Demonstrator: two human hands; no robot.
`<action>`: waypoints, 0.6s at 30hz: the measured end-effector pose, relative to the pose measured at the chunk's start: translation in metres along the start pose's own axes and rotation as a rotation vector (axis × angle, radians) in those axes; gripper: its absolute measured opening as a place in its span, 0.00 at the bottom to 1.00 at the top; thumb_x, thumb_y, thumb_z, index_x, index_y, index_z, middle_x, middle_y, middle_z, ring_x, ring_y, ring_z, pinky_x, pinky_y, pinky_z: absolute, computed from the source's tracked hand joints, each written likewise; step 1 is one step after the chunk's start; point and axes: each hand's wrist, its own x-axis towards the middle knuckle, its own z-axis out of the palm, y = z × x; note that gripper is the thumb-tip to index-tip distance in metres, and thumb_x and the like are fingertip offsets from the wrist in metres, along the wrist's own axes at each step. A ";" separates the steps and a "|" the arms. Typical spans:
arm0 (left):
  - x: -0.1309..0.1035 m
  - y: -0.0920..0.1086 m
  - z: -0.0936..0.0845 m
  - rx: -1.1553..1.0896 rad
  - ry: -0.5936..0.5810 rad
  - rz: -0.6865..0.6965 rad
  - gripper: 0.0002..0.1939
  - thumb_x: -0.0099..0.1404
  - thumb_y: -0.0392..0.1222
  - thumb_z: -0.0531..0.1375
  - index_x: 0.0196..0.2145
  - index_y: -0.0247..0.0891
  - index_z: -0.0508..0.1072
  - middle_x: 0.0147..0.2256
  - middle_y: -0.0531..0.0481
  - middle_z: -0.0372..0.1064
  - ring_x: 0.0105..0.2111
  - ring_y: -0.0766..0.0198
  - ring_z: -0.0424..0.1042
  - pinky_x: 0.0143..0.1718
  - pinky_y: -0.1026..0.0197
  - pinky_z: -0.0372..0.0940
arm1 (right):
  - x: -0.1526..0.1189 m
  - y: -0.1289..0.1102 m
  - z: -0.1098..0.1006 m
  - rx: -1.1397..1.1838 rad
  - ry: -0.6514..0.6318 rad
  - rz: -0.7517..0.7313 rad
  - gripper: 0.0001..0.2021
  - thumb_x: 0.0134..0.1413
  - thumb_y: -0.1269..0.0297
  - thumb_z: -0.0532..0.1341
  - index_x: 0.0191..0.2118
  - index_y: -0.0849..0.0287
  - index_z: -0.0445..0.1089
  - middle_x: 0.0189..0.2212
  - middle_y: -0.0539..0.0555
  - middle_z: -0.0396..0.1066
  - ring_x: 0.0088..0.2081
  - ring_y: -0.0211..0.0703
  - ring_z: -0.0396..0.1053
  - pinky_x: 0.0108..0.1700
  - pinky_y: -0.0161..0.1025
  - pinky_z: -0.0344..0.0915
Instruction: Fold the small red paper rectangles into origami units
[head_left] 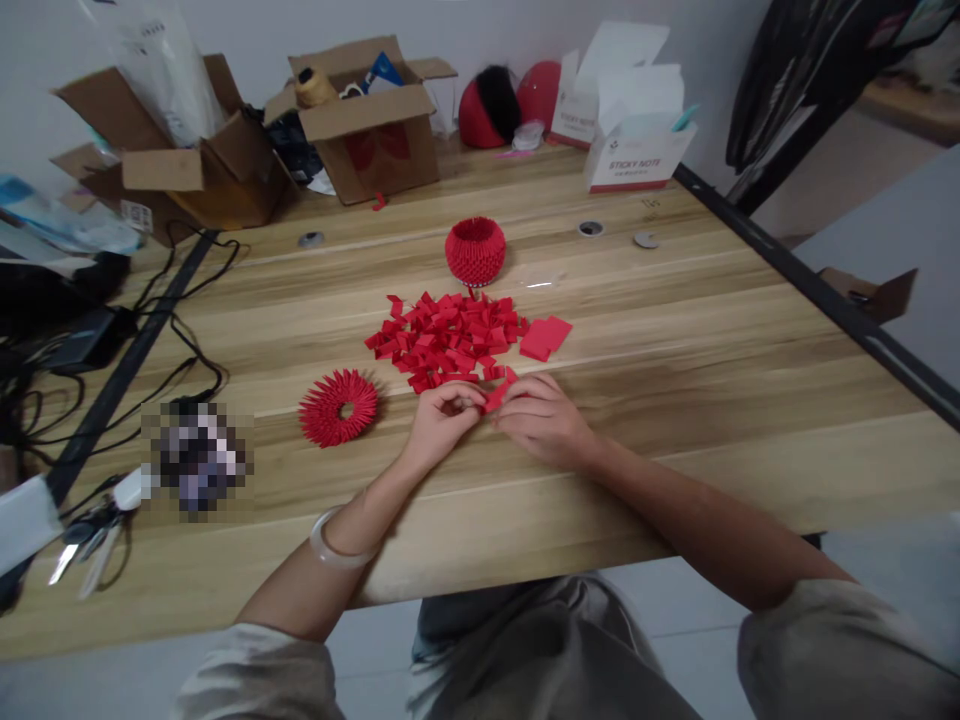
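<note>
Between my two hands is a small piece of red paper (496,394), partly hidden by the fingers. My left hand (444,420) pinches its left side, and my right hand (541,420) grips it from the right. Just beyond them lies a loose pile of folded red paper pieces (450,340). A few flat red paper sheets (545,338) rest at the pile's right. To the left of my left hand sits a round, spiky red paper ring (338,408) with a hole in its middle. Behind the pile stands a red bowl-shaped paper piece (475,252).
Two open cardboard boxes (375,150) and white sticky note boxes (634,155) line the table's back. Black cables (176,330), scissors (94,540) and a blurred-out object (199,460) lie at the left. A black strip (825,290) runs along the right edge.
</note>
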 end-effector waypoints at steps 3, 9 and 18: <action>0.000 0.001 -0.002 0.114 0.033 0.043 0.06 0.49 0.31 0.58 0.22 0.36 0.75 0.28 0.48 0.74 0.32 0.62 0.71 0.38 0.60 0.64 | 0.002 -0.005 -0.005 0.096 -0.143 -0.100 0.10 0.58 0.71 0.54 0.34 0.55 0.71 0.30 0.47 0.75 0.38 0.37 0.67 0.47 0.43 0.56; -0.005 0.002 -0.002 0.198 0.055 0.059 0.05 0.51 0.32 0.58 0.21 0.35 0.72 0.25 0.50 0.71 0.28 0.64 0.69 0.32 0.63 0.62 | 0.003 -0.046 -0.004 0.466 -0.556 -0.357 0.12 0.59 0.69 0.50 0.43 0.55 0.69 0.39 0.48 0.75 0.42 0.35 0.66 0.47 0.39 0.55; -0.005 0.000 0.001 0.221 0.022 0.112 0.03 0.53 0.36 0.61 0.28 0.35 0.71 0.28 0.50 0.69 0.28 0.66 0.66 0.30 0.65 0.60 | -0.012 -0.093 0.008 0.512 -0.619 -0.601 0.09 0.54 0.69 0.55 0.38 0.53 0.71 0.27 0.47 0.74 0.36 0.34 0.67 0.37 0.36 0.57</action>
